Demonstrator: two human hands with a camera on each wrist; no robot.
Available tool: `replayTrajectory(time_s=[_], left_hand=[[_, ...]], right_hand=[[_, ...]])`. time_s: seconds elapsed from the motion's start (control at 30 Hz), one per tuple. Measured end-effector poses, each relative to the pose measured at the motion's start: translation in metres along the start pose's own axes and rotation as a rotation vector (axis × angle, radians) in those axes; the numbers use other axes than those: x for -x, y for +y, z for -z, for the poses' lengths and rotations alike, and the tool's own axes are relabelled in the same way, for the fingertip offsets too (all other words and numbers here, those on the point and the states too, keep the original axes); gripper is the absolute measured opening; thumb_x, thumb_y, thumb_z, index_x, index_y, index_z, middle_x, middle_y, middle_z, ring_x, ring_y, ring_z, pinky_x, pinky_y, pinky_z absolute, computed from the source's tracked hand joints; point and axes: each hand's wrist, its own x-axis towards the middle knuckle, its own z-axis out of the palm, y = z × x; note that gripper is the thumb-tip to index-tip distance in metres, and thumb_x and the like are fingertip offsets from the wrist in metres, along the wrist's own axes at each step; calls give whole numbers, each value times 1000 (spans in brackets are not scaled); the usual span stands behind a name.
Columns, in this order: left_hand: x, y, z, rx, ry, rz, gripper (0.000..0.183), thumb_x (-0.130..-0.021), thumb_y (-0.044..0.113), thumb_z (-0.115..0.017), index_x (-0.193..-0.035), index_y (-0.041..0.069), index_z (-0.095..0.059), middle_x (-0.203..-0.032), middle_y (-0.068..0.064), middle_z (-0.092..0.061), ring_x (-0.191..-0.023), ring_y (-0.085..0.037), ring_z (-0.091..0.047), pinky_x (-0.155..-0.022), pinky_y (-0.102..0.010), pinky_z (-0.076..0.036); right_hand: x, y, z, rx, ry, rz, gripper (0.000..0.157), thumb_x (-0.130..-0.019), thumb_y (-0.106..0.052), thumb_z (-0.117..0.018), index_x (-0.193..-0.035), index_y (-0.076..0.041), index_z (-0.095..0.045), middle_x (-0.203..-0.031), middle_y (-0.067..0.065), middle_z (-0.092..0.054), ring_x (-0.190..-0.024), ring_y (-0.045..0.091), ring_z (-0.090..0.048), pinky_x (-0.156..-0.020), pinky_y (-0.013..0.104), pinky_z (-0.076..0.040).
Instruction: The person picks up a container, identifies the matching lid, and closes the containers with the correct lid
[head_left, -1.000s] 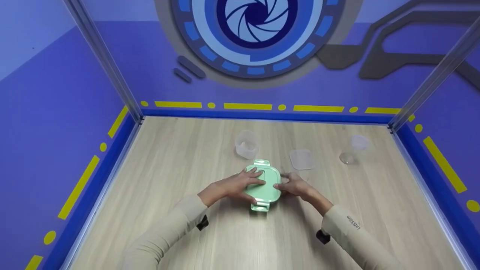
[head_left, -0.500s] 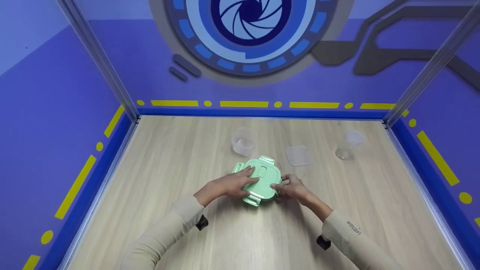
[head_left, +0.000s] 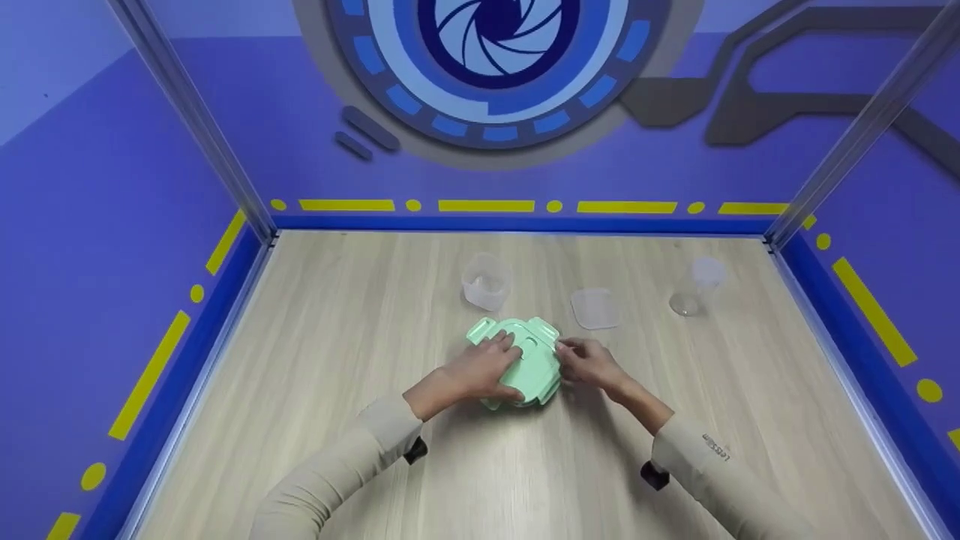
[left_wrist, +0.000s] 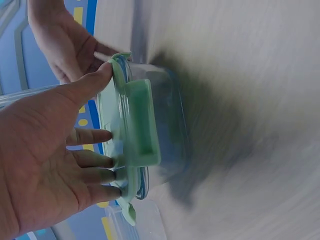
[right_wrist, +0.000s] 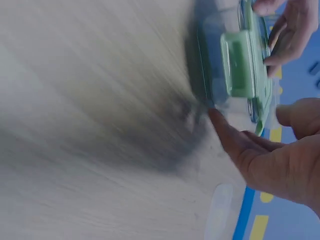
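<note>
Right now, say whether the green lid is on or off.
On: in the left wrist view, the green lid sits atop its clear container.

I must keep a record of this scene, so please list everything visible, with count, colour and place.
Table: 1, pale wood, centre
Green lid: 1, light green, on the clear container
Clear container: 1, colourless, under the green lid
Tub: 1, translucent, behind the green lid
Flat square piece: 1, translucent, right of the tub
Cup: 1, clear with whitish top, back right on the table
Walls: 3, blue and purple with yellow marks, left, back, right
Metal posts: 2, grey, back corners
Sleeves: 2, beige, forearms
Wrist pieces: 2, black, under the wrists
Left hand: 1, bare, on the green lid
Right hand: 1, bare, at the green lid's right edge
</note>
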Motion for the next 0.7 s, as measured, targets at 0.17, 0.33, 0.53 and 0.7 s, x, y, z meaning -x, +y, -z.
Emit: replayTrajectory(time_s=[0.17, 0.33, 0.53, 0.7], left_hand=[[0, -4, 1, 130, -51, 15, 75, -90, 42, -77, -147, 4, -48, -164, -22, -32, -155, -39, -28, -122, -57, -32], [-4, -6, -3, 169, -30, -7, 78, -90, 40, -77, -148, 0, -45, -165, -24, -29, -156, -38, -25, -126, -54, -25], [-8, -1, -14, 104, 69, -2, 86, -87, 53, -76, -148, 0, -46, -162, -19, -36, -154, -36, -29, -124, -57, -28], [-9, 3, -15, 56, 81, 63, 84, -84, 54, -79, -149, 9, -50, -164, -16, -35, -155, -41, -26, -124, -53, -31]], right_hand=[[-7, 4, 1, -90, -43, 2, 45, -103, -14, -60, -135, 18, -53, -120, 28, -69, -102, 28, -74, -95, 49, -58], [-4, 7, -2, -131, -25, -42, 30, -100, -12, -63, -117, 13, -63, -99, 9, -69, -89, 13, -70, -92, 44, -60], [4, 14, -10, -203, -67, -80, 20, -99, -17, -63, -103, 3, -61, -92, 0, -61, -87, 10, -67, -90, 37, -61], [5, 15, -6, -282, -104, -113, 51, -101, -19, -62, -133, 16, -45, -107, 9, -67, -95, 13, -71, -95, 40, -59]])
